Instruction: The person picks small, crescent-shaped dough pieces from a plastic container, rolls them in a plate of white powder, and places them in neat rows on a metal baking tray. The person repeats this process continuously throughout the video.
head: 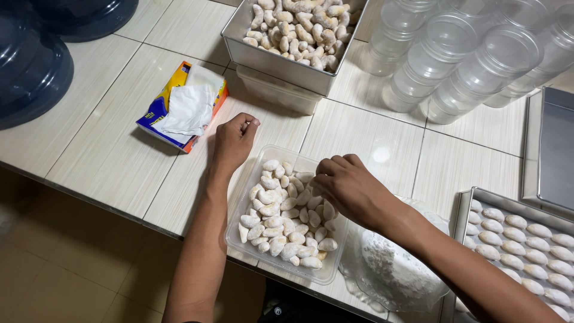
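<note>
The right hand [350, 188], fingers pinched over the sugar-dusted crescent cookies [286, 212], seems to be arranging them in the clear plastic tub [239, 224]; the left hand [234, 140], loosely curled and empty, rests beside the rim; judged next: nudging pieces into gaps.

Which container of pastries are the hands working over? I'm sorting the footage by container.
The clear plastic box nearest the person: the right hand reaches into it, the left hand rests beside it. The others are metal pans, untouched.

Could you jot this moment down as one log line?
left hand: loosely curled beside clear plastic tub | right hand: fingers over pale powdered crescent cookies inside
</note>
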